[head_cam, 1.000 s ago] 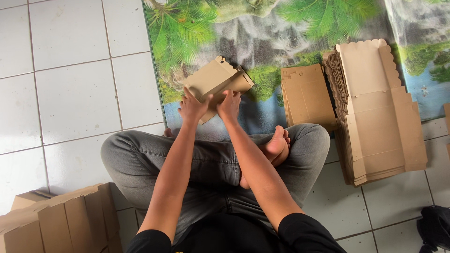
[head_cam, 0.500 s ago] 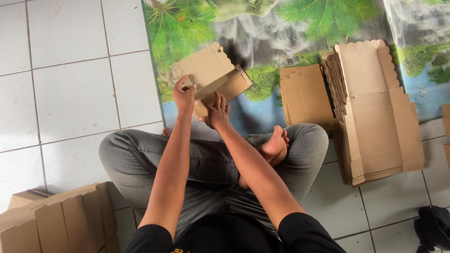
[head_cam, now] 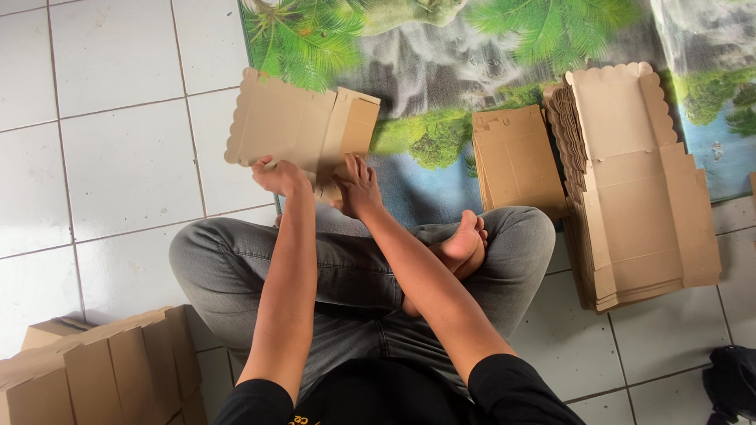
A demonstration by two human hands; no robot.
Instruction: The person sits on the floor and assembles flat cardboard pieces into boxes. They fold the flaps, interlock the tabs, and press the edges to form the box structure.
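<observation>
Cardboard fills most of the scene around a person sitting cross-legged on a white tiled floor. The left hand grips the lower edge of a brown, partly folded box blank, its fingers closed on the card near the scalloped flap. The right hand holds the same blank just beside it, its fingers curled over the bottom edge below the folded-up side panel. The blank sits in front of the knees, held up off the floor, half over the tiles and half over a printed mat showing palm trees and water.

To the right, on the mat, lies a small stack of folded cards, well apart from the hands. Further right rests a tall stack of flat blanks with scalloped ends, overlapping the mat's edge and the tiles. The person's bare foot lies on the grey trouser leg, between the right forearm and the small stack. At the lower left corner stand finished boxes, near the left knee. A dark object shows at the lower right edge; what it is cannot be told. Nothing lies between the hands and the blank.
</observation>
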